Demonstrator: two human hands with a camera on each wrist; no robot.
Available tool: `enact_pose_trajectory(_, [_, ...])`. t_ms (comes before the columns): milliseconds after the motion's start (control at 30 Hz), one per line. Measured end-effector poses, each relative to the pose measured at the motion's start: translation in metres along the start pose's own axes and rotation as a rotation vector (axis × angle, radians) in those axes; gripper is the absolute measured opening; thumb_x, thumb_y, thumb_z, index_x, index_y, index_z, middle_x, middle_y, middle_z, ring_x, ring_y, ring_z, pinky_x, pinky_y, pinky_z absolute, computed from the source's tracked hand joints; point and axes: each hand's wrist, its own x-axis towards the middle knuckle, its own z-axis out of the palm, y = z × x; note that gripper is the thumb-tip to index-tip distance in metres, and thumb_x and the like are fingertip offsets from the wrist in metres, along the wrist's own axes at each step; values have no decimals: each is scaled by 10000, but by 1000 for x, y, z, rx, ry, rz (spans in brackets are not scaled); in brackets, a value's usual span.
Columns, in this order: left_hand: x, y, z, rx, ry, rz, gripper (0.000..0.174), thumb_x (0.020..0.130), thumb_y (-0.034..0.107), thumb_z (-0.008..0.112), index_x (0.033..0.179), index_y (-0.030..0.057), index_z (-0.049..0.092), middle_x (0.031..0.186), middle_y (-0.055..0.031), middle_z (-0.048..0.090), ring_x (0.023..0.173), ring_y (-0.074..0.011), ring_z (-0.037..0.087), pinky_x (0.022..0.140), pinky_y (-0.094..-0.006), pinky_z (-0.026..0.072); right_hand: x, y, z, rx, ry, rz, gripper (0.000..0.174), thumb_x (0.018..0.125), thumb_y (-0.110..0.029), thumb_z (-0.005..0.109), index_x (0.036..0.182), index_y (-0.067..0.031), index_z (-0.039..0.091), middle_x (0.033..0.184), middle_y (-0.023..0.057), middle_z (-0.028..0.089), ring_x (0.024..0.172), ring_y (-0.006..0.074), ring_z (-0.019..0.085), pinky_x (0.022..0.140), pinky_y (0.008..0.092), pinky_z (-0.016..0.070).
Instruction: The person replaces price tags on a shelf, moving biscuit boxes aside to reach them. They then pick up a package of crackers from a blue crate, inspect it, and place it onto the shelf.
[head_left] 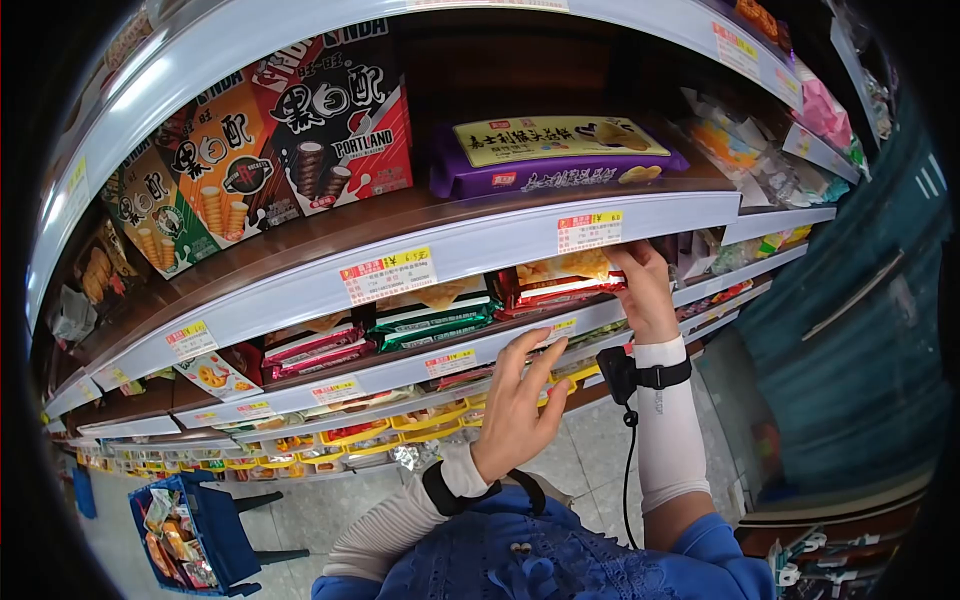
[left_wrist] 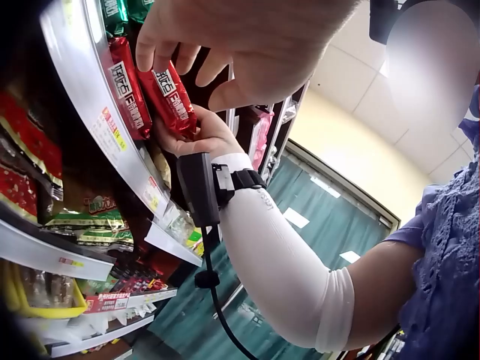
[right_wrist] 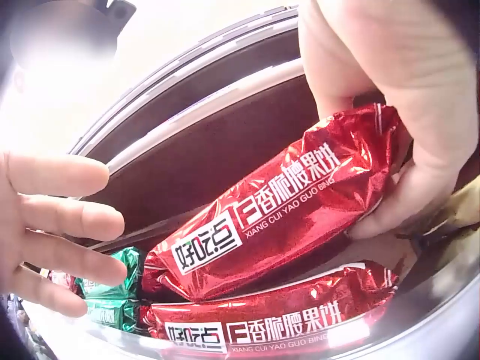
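My right hand (head_left: 645, 290) grips one end of a shiny red biscuit packet (right_wrist: 281, 206), fingers over the top and thumb underneath, in the right wrist view. The packet is tilted, its held end raised over a second red biscuit packet (right_wrist: 277, 319) on the shelf. My left hand (head_left: 525, 410) is in front of the shelf edge with its fingers loosely spread and nothing in them. In the left wrist view that hand (left_wrist: 247, 45) overlaps the top of the held packet (left_wrist: 171, 101). Green biscuit packets (head_left: 435, 318) sit just left of the red ones.
The upper shelf lip (head_left: 490, 240), with price tags, runs close above my right hand. On that shelf stand a purple biscuit pack (head_left: 560, 155) and several snack boxes (head_left: 340, 120). Yellow-edged bins (head_left: 400, 425) lie lower down. A blue basket (head_left: 215, 530) of snacks stands on the floor.
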Motion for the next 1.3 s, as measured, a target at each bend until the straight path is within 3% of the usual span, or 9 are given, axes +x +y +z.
enact_pose_trajectory(267, [2,-4,-1,41,4,7,447,815,59,620,1250,16,527,1294,-188,437,1166,-339,448,963,-391,384,1,6,3,-111,-35,37,273,872,-70,603,1117,50,592,1067,90,637,956,132,578,849,262,438])
enact_pose_trajectory(467, [0,-9,0,62,-31,-6,460,814,65,624,1259,16,520,1335,-198,414,1196,-357,430,985,-409,369,-1,5,4,-519,-90,-158,290,897,-127,571,1102,76,589,989,115,667,889,138,589,796,278,449])
enact_pose_trajectory(633, [0,-13,1,78,-42,4,466,812,70,618,1257,-6,503,1353,-221,380,1222,-390,401,1007,-438,350,2,10,2,-746,-74,-286,282,868,-154,586,1064,47,609,881,176,669,793,203,629,751,299,464])
enact_pose_trajectory(1100, [1,-24,3,145,-25,5,445,806,74,619,1225,-32,514,1353,-252,361,1212,-428,395,1013,-463,343,7,25,5,-734,-2,-395,262,844,-166,614,998,45,631,849,203,651,744,281,625,703,343,465])
enact_pose_trajectory(1267, [2,-23,3,163,-33,5,449,811,87,622,1232,-25,514,1364,-251,355,1211,-420,398,1012,-453,348,6,25,5,-689,-11,-362,267,843,-183,622,975,49,634,883,221,642,784,309,621,718,357,464])
enact_pose_trajectory(1300, [2,-24,3,120,-45,-28,477,814,94,632,1269,20,511,1399,-237,343,1255,-419,372,1029,-454,327,6,26,6,-724,10,-385,268,841,-184,623,975,47,635,885,225,639,794,313,620,722,362,464])
